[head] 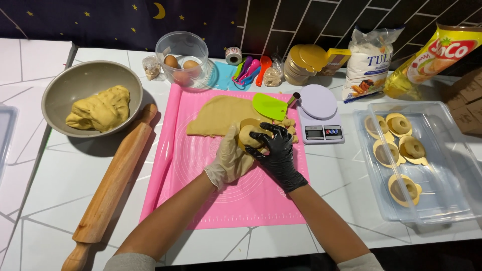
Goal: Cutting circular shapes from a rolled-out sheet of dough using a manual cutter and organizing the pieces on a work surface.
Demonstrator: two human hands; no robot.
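At the centre of the head view, on a pink silicone mat (221, 200), the left hand (232, 160) in a pale translucent glove and the right hand (275, 150) in a black glove close together around a small round mould lined with dough (251, 135), the left cupping it from below and the right with its fingers curled over the top. Just beyond the hands, toward twelve o'clock, a rolled sheet of dough (221, 114) lies on the mat with a lime green scraper (269, 106) resting on its far edge. At one o'clock, just off the mat, stands a small white kitchen scale (319, 113). At three o'clock a clear plastic tray (442, 150) holds five finished dough-lined moulds (399, 124). At nine o'clock a wooden rolling pin (113, 185) lies slantwise on the white table (60, 170), beside the mat's left edge. At ten o'clock a grey bowl (60, 88) holds a lump of yellow dough (100, 108). At eleven o'clock a clear bowl (182, 47) contains eggs (171, 61). Coloured measuring spoons (249, 69) lie at twelve o'clock, and a flour bag (369, 60) and a yellow oil pouch (432, 57) stand at two o'clock.
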